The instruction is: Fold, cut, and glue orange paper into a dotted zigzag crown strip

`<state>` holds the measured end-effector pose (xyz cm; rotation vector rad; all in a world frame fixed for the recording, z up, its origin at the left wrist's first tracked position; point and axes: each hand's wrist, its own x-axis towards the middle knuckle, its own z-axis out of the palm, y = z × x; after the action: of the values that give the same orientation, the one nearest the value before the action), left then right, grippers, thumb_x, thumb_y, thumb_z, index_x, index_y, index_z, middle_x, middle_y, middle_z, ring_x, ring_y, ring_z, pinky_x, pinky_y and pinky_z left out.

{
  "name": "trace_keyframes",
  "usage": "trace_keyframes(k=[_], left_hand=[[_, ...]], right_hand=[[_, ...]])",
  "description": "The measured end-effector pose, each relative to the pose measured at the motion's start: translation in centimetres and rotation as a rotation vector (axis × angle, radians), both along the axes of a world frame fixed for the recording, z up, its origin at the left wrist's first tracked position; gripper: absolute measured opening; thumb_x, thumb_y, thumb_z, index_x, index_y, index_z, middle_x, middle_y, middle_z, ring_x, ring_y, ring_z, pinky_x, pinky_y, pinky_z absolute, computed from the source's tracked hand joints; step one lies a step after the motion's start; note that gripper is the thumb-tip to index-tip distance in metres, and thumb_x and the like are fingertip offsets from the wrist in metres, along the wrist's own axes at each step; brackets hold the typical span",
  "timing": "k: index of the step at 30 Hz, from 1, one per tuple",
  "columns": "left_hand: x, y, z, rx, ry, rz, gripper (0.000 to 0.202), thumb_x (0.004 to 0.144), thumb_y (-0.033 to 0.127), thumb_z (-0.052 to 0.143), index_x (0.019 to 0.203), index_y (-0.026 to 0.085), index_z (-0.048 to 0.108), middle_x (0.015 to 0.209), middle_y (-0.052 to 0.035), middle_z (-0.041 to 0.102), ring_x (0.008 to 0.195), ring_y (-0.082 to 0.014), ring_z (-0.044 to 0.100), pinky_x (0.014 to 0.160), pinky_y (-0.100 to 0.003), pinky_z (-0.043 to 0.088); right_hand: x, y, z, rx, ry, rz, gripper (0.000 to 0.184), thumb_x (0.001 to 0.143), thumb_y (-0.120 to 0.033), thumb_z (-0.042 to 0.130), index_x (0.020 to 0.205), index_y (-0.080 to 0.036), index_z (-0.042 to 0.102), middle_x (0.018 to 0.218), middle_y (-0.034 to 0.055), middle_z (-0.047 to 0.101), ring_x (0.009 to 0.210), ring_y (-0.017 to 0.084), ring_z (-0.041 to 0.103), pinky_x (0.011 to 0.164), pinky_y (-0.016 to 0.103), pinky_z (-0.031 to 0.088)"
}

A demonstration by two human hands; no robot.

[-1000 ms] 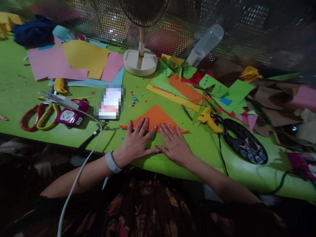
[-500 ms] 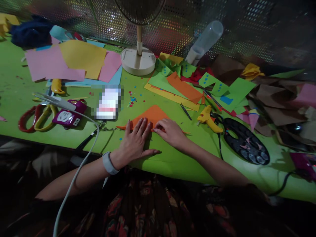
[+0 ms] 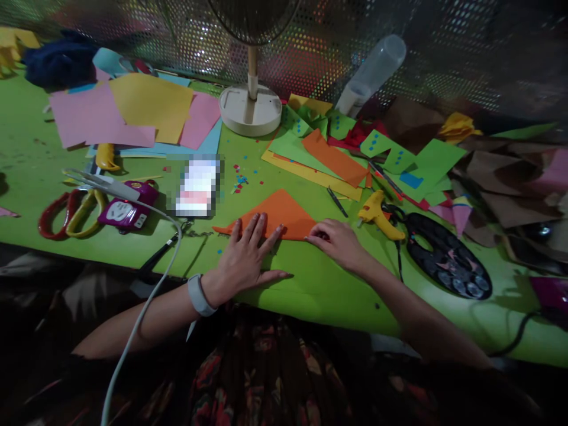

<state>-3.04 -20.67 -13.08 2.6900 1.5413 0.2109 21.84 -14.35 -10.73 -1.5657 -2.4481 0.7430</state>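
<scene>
The left hand (image 3: 246, 257) lay flat and open on the orange paper (image 3: 284, 212), the right hand (image 3: 341, 242) pinched its corner, and any slip risked a crooked crease.

I couldn't read the pixelated block (image 3: 196, 188); the right hand (image 3: 341, 242) hid a corner of the paper (image 3: 281, 210); the fan (image 3: 251, 112) was cut off.

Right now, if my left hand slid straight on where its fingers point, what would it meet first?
Your left hand rests on the orange paper triangle; beyond it, probably the stacked coloured sheets.
</scene>
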Motion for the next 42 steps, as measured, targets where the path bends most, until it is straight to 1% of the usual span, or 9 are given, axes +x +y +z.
trace_keyframes(k=[7,10,14,16,18,22,30,36,42], left_hand=[[0.1,-0.1,0.0,0.006,-0.016,0.015,0.097,0.082,0.082,0.035,0.157,0.021,0.022,0.161,-0.0225,0.021,0.148,-0.0425,0.02,0.115,-0.063,0.016],[0.1,-0.1,0.0,0.0,-0.024,0.018,0.098,0.081,0.083,0.033,0.156,0.021,0.023,0.161,-0.0221,0.021,0.147,-0.0428,0.02,0.115,-0.063,0.016],[0.1,-0.1,0.0,-0.027,-0.032,0.016,0.1,0.08,0.085,0.032,0.156,0.021,0.023,0.161,-0.0221,0.022,0.147,-0.0432,0.02,0.114,-0.064,0.016],[0.1,0.0,0.0,-0.033,-0.034,0.012,0.099,0.08,0.084,0.032,0.156,0.021,0.023,0.16,-0.0213,0.023,0.148,-0.0426,0.019,0.114,-0.065,0.016],[0.1,-0.1,0.0,-0.035,-0.034,0.004,0.097,0.081,0.083,0.033,0.155,0.02,0.027,0.16,-0.021,0.025,0.148,-0.0418,0.019,0.114,-0.065,0.015],[0.0,-0.2,-0.1,-0.036,-0.013,0.004,0.092,0.084,0.078,0.037,0.152,0.016,0.033,0.16,-0.0226,0.025,0.148,-0.0412,0.02,0.115,-0.062,0.015],[-0.3,-0.1,-0.1,-0.036,-0.023,-0.01,0.101,0.081,0.082,0.034,0.155,0.013,0.026,0.16,-0.0243,0.022,0.148,-0.0411,0.018,0.116,-0.062,0.013],[-3.6,0.0,0.6,-0.065,-0.041,-0.041,0.111,0.078,0.086,0.036,0.156,0.009,0.017,0.162,-0.021,0.019,0.15,-0.0369,0.015,0.12,-0.053,0.013],[-6.0,-0.5,0.8,-0.009,-0.036,-0.013,0.112,0.08,0.082,0.038,0.157,0.009,0.005,0.161,-0.0211,0.021,0.15,-0.0355,0.017,0.121,-0.053,0.014]], right_hand=[[5.7,-0.3,0.0,0.009,-0.02,-0.088,0.033,0.093,-0.046,0.05,0.081,-0.021,0.067,0.086,0.0074,0.068,0.082,0.024,0.061,0.077,0.041,0.045],[6.6,-0.4,0.9,0.061,-0.049,-0.088,0.039,0.093,-0.051,0.047,0.08,-0.021,0.067,0.085,0.0089,0.068,0.08,0.025,0.062,0.074,0.042,0.048],[2.9,-1.1,1.9,0.343,-0.122,-0.171,0.044,0.098,-0.048,0.038,0.098,-0.018,0.07,0.097,0.0141,0.07,0.093,0.031,0.064,0.082,0.05,0.049],[-0.5,-1.8,1.5,0.371,-0.079,0.002,0.048,0.101,-0.045,0.033,0.122,-0.015,0.064,0.119,0.0163,0.068,0.111,0.031,0.061,0.094,0.051,0.047],[-3.4,-2.5,0.4,0.359,-0.108,0.207,0.06,0.101,-0.049,0.029,0.142,-0.01,0.048,0.146,0.0188,0.05,0.137,0.031,0.044,0.11,0.053,0.037],[-5.4,-3.5,-2.2,0.313,-0.212,0.37,0.081,0.097,-0.063,0.023,0.151,-0.003,0.032,0.159,0.0199,0.029,0.149,0.031,0.024,0.119,0.054,0.024],[-3.6,-4.0,-3.4,0.328,-0.227,0.385,0.087,0.096,-0.064,0.029,0.156,-0.003,0.014,0.161,0.0211,0.018,0.151,0.03,0.013,0.121,0.054,0.019],[0.2,-5.3,-3.6,0.32,-0.268,0.257,0.093,0.095,-0.065,0.03,0.156,-0.009,-0.011,0.164,0.0185,0.008,0.152,0.03,0.009,0.12,0.053,0.022],[3.6,-6.4,-2.8,0.302,-0.331,0.144,0.09,0.095,-0.066,0.027,0.157,-0.009,-0.006,0.162,0.0201,0.016,0.151,0.031,0.016,0.12,0.054,0.021]])
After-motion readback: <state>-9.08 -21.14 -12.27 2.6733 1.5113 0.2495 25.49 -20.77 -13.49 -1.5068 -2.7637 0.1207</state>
